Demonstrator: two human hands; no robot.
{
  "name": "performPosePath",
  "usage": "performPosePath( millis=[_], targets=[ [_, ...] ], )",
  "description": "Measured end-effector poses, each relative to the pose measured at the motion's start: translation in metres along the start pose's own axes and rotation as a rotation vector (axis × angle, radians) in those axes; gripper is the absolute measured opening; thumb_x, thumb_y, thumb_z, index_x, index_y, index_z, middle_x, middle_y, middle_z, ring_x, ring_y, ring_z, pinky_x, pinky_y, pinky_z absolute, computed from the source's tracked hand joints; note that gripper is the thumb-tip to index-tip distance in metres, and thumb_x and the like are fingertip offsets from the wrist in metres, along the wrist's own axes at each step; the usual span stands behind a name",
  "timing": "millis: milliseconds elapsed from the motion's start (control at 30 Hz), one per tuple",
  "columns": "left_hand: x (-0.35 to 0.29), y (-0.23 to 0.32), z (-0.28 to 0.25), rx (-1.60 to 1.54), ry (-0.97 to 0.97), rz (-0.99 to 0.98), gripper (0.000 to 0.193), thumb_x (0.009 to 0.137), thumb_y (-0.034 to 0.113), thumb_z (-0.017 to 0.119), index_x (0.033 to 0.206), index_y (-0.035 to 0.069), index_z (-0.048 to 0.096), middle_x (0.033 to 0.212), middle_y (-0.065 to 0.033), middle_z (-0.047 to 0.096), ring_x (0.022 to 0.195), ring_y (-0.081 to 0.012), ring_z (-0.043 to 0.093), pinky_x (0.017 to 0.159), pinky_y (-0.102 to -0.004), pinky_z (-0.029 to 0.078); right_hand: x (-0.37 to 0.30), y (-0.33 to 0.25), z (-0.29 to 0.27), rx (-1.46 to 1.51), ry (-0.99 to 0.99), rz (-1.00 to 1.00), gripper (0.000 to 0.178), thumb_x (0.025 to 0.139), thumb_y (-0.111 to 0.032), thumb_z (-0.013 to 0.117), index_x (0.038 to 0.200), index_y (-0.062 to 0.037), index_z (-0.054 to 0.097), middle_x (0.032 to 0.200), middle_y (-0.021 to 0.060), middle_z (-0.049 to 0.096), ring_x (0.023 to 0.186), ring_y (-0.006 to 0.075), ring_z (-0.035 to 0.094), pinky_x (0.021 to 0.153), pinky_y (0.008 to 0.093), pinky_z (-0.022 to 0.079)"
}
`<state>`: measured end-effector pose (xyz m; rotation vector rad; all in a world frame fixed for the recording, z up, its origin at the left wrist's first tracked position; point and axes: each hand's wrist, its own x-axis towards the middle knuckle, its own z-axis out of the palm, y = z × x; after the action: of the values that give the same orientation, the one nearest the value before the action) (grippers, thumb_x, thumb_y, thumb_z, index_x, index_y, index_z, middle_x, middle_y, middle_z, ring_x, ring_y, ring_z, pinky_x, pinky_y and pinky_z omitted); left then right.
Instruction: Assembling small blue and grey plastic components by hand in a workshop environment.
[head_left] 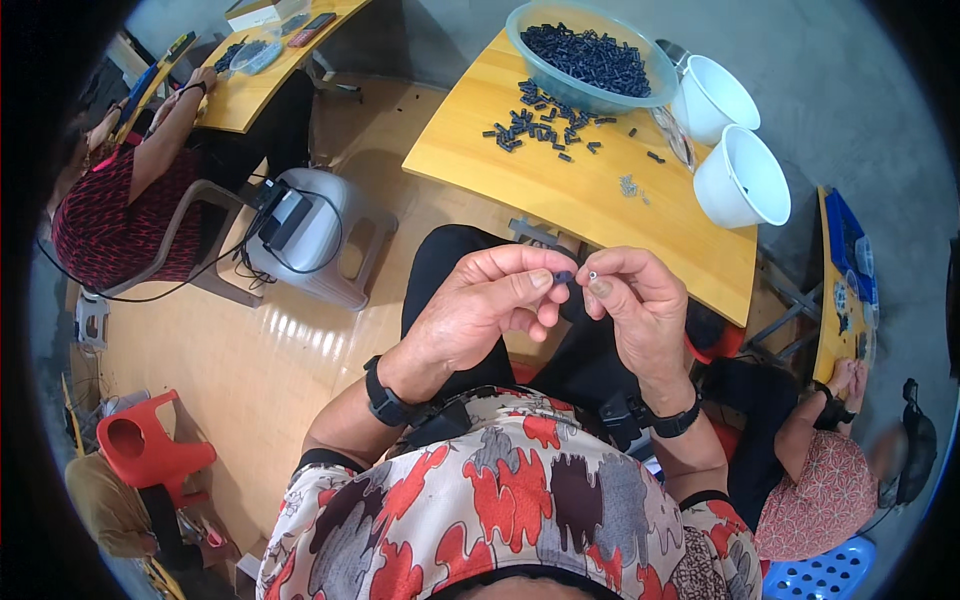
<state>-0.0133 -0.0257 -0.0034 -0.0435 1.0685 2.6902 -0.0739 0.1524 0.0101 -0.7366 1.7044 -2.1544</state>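
Above my lap, my left hand (490,300) pinches a small dark plastic piece (562,278) between thumb and forefinger. Close beside it, my right hand (637,300) is closed on a tiny silvery metal part (593,275), held between thumb and fingertip. The two parts are a short gap apart. On the yellow table (460,130) ahead lie several loose black plastic pieces (530,128) in a scattered heap. A translucent bowl (590,97) behind them is filled with more of the same. A little pile of small metal parts (628,186) rests nearer me on the tabletop.
Two white buckets (741,175) stand at the table's right end, one behind the other. Co-workers sit at tables on the left (120,210) and right (825,490). A grey plastic stool (325,235) with cables and a red chair (155,440) are on the left floor.
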Motion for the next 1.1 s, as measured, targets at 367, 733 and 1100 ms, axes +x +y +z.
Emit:
performPosePath(
  millis=[367, 733, 1100],
  targets=[
    [-0.013, -0.001, 0.015, 0.194, 0.022, 0.126, 0.023, 0.091, 0.009, 0.052, 0.111, 0.001, 0.059, 0.090, -0.0041, 0.064, 0.072, -0.0074, 0.059, 0.063, -0.0208, 0.050, -0.011, -0.007, 0.008, -0.228, -0.013, -0.159, 0.015, 0.081, 0.005, 0.062, 0.096, 0.0032, 0.061, 0.094, 0.0073, 0.060, 0.081, 0.0112, 0.059, 0.071, 0.0215, 0.049],
    [-0.019, -0.005, 0.023, 0.468, -0.020, 0.306, 0.026, 0.091, 0.007, 0.051, 0.116, 0.000, 0.055, 0.090, -0.0057, 0.062, 0.073, -0.0080, 0.058, 0.064, -0.0218, 0.050, -0.019, -0.012, 0.011, -0.182, -0.005, -0.192, 0.018, 0.081, 0.007, 0.060, 0.099, 0.0031, 0.060, 0.093, 0.0073, 0.059, 0.081, 0.0113, 0.059, 0.070, 0.0219, 0.049],
    [-0.016, -0.003, 0.020, 0.171, 0.001, 0.170, 0.019, 0.091, 0.010, 0.053, 0.108, 0.000, 0.055, 0.092, -0.0102, 0.065, 0.075, -0.0112, 0.062, 0.062, -0.0235, 0.053, -0.020, -0.010, 0.008, -0.037, 0.013, -0.107, 0.013, 0.088, -0.005, 0.058, 0.099, 0.0001, 0.061, 0.086, 0.0038, 0.062, 0.065, 0.0050, 0.049, 0.058, 0.0179, 0.041]
  ],
)
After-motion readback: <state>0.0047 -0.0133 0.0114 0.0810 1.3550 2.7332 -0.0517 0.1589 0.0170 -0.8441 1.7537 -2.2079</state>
